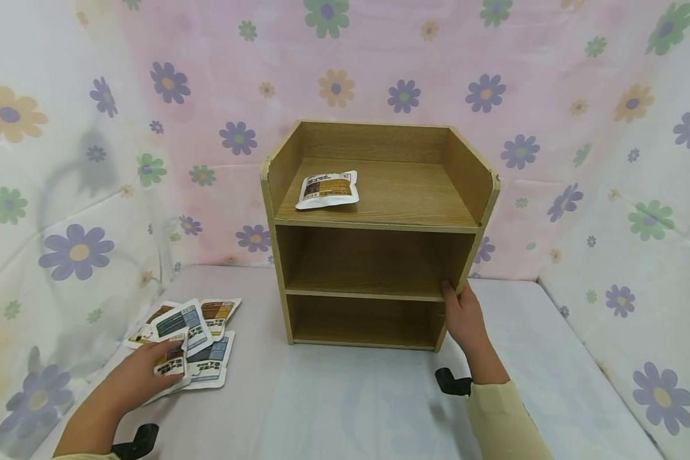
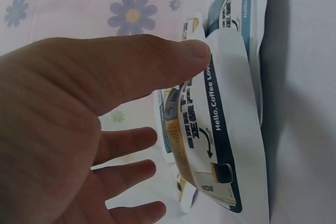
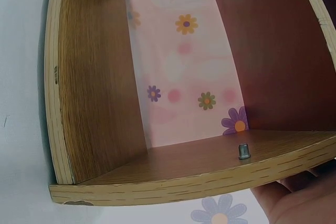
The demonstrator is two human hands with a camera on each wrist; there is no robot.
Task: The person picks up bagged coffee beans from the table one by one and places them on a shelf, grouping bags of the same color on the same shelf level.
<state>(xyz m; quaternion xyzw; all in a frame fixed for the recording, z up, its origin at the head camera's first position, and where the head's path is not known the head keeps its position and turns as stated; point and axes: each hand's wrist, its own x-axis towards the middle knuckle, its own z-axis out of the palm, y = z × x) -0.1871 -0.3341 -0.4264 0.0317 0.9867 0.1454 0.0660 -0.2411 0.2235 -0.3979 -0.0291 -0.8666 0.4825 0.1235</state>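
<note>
My left hand [image 1: 140,374] reaches over a pile of flat white coffee packets. Its thumb touches the edge of a brown-labelled coffee packet [image 2: 197,124] printed "Hello, Coffee"; the other fingers extend straight beside the pile. Blue-labelled packets [image 1: 184,326] lie around it, overlapping. A small wooden shelf unit [image 1: 374,225] with three levels stands upright at the centre. My right hand [image 1: 466,316] grips its right side panel near the middle board, fingers partly hidden behind the panel in the right wrist view. One more packet [image 1: 328,190] lies on the top level, toward the left.
A white-covered table [image 1: 345,396] carries everything. Flower-print cloth [image 1: 368,64] hangs behind and along both sides, close to the packets on the left. A small metal peg [image 3: 244,151] sticks out of the shelf unit's inner side.
</note>
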